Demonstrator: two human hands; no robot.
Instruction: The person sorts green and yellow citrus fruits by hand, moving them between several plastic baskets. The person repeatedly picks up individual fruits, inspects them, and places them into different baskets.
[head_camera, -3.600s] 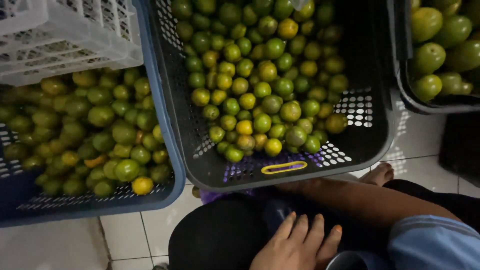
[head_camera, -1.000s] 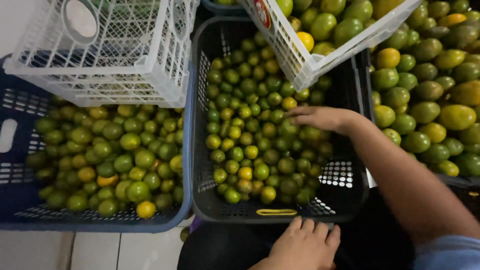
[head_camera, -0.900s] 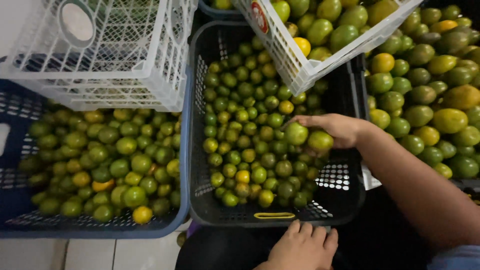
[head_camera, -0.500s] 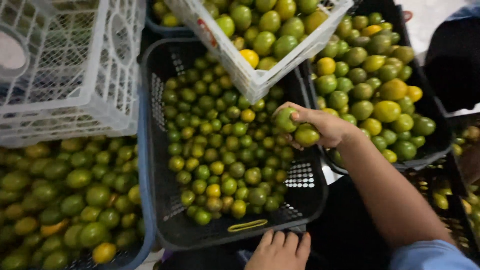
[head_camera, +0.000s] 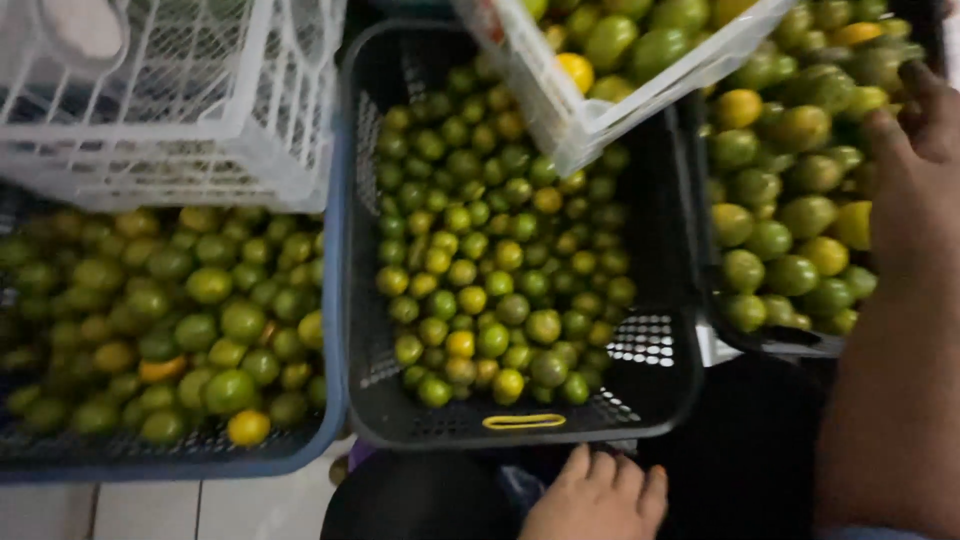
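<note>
A black basket (head_camera: 400, 432) sits in the middle, half full of small green and yellow citrus fruit (head_camera: 480, 260), with a yellow tag (head_camera: 523, 421) on its near rim. Touching its left side is a blue crate (head_camera: 335, 330) of bigger fruit (head_camera: 180, 310). An empty white crate (head_camera: 200, 110) rests on the blue one. A second white crate (head_camera: 640, 90) tilts over the basket's far right corner.

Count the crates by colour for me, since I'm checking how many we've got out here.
White crates: 2, one empty at top left, one with fruit at top
Black crates: 2, middle and right
Blue crate: 1
Total: 5
</note>
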